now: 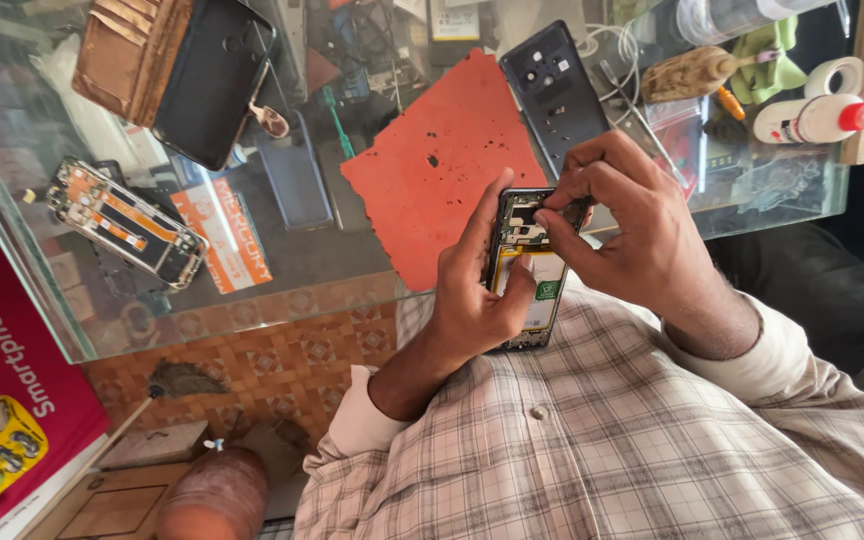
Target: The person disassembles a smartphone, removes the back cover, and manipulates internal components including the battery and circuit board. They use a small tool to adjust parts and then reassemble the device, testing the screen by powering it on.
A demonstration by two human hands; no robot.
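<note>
Gripping opened phone [530,262]: left hand [477,290]; right hand [632,225] pinching its top; orange mat [442,160], back cover [555,92] beyond.

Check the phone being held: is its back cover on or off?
Off. The phone in the left hand shows bare internals and a yellow-edged battery; a separate dark back cover lies on the glass counter.

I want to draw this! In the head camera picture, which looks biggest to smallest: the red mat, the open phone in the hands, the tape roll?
1. Red mat
2. Open phone, though it is nearer the camera and partly covered by the left hand and right hand
3. Tape roll
</note>
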